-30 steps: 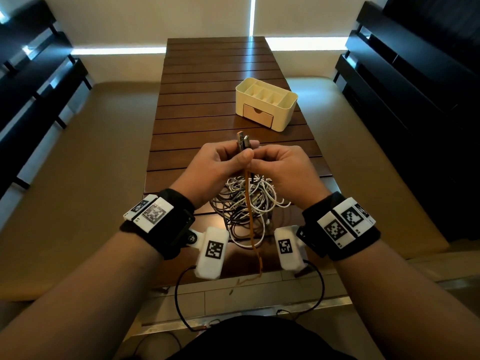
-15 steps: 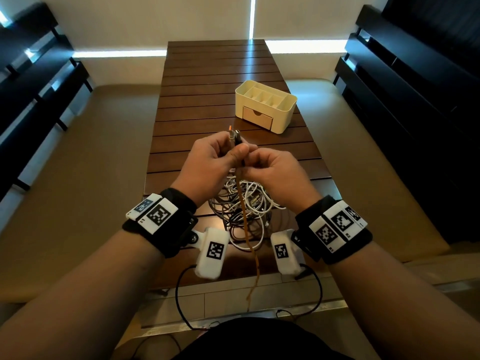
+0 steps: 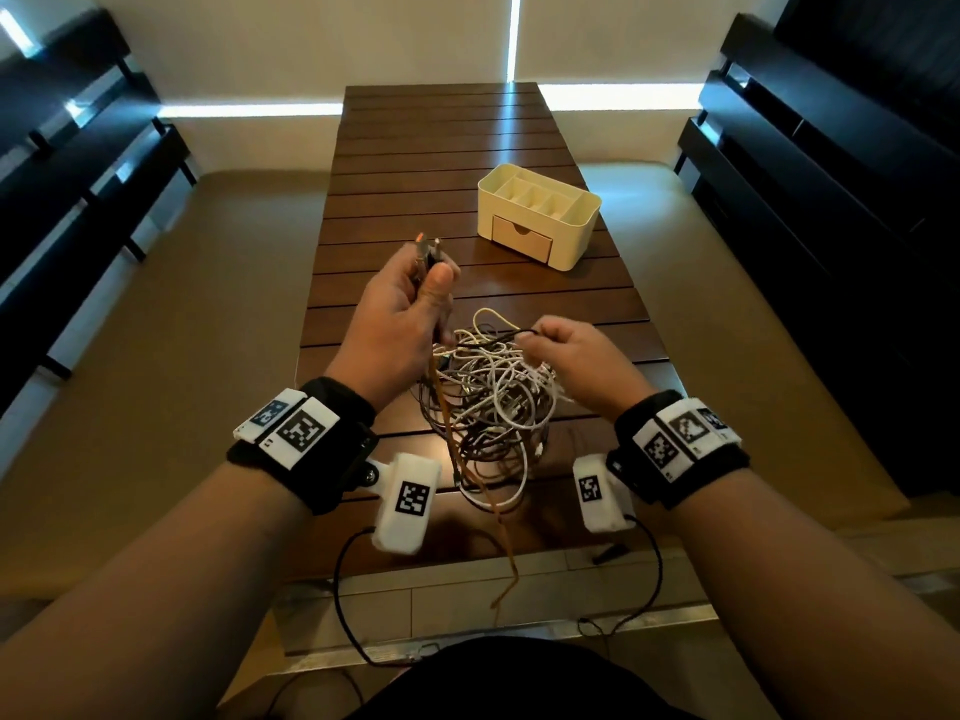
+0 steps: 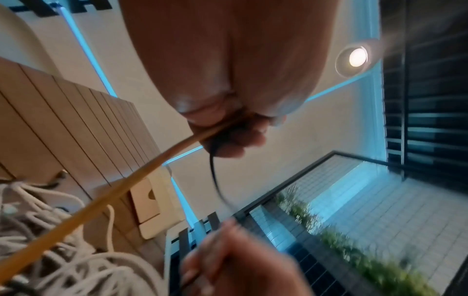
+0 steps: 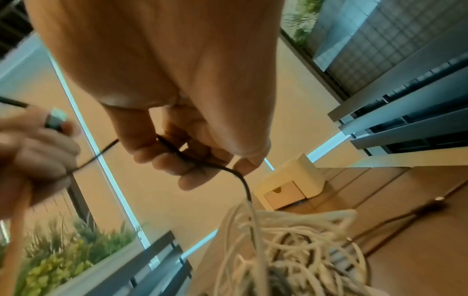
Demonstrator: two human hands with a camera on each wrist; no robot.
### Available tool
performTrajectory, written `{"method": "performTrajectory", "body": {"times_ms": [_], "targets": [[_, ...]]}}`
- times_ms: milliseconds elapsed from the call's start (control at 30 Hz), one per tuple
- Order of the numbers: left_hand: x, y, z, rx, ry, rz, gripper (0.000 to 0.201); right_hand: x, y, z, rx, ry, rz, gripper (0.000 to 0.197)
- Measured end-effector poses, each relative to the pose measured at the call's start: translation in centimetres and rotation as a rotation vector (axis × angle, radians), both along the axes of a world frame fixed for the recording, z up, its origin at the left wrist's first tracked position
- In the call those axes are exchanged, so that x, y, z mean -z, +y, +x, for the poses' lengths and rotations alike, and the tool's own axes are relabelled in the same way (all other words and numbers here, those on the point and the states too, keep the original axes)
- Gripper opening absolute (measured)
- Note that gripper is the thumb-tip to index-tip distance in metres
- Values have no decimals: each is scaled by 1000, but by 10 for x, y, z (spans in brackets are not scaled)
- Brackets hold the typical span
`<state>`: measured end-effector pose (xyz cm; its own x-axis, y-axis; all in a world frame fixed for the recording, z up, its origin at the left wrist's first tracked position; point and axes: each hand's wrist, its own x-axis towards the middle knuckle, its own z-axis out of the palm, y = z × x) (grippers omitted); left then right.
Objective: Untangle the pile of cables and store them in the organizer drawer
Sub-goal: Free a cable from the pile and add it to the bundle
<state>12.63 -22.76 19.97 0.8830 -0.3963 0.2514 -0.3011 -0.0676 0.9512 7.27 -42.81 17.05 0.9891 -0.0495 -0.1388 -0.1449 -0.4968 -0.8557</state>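
A tangled pile of white, grey and dark cables (image 3: 488, 402) lies on the wooden slat table (image 3: 441, 148) between my hands. My left hand (image 3: 415, 304) is raised above the pile's left edge and grips several cable plugs (image 3: 427, 247) that stick up past its fingers, with an orange cable (image 3: 457, 459) (image 4: 106, 198) hanging down from it over the table's near edge. My right hand (image 3: 558, 345) (image 5: 202, 156) pinches a thin black cable (image 5: 228, 170) that runs across to my left hand. The cream organizer (image 3: 540, 215) stands farther back on the right, its drawer (image 3: 522, 240) closed.
Dark slatted benches (image 3: 78, 174) flank the table on the left, and dark slatted benches (image 3: 831, 174) stand to its right. The far half of the table holds only the organizer. Thin black wires from the wrist cameras (image 3: 363, 615) hang below the table's near edge.
My hands were together on the plugs above the pile. The right hand has moved down and to the right, drawing a black cable away, while the left keeps holding the plugs.
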Motion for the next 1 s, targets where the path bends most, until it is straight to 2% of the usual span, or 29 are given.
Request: {"method": "performTrajectory", "body": {"times_ms": [133,267,367,433,533,600,667,733,867,1000], "targets": [[9,-9,-7,7,-99,201,9,-25,7,7,-21,-131,113,19],[4,-16,-10,92,-112,335,19,-33,10,10,-34,-201,208,8],[-5,-16,-9,144,-152,473,7,-33,7,9,-39,-242,162,10],[-11,-13,-8,143,-196,528,12,-32,6,8,-50,-269,126,15],[-24,-3,-4,26,-207,458,11,-25,1,7,-42,-243,106,17],[-32,8,2,-93,-214,368,18,-18,-3,4,-22,-199,115,21],[-36,16,6,-127,-243,406,24,-16,-5,3,10,-166,190,22],[-30,19,7,-107,-188,461,21,-15,-5,5,39,-177,250,21],[-10,21,5,-155,-106,416,21,-12,-6,11,68,-248,74,18],[-10,27,9,-245,-95,268,17,-5,-9,6,46,-160,-51,19]]}}
